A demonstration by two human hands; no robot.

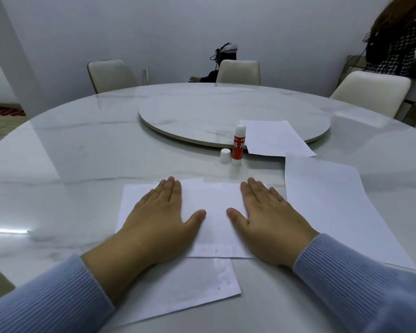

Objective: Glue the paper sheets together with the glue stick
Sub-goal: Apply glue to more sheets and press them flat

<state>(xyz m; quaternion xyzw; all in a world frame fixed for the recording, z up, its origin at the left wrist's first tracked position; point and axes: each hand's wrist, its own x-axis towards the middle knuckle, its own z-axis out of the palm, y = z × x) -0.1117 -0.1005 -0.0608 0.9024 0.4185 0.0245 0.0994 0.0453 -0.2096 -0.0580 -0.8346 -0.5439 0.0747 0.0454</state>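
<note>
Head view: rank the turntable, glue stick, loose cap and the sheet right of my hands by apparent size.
1. Turntable
2. Sheet on the right, though nearer the camera, so the gap is unsure
3. Glue stick
4. Cap

We see our left hand [159, 219] and right hand [269, 219] flat, side by side, on the top sheet [214, 205]. It lies over a bottom sheet [197, 284]. A third sheet [334, 207] lies to the right. Behind stand the glue stick [238, 145] and, left of it, its cap [225, 155]. A far sheet [274, 138] lies partly on the turntable [190, 116].
</note>
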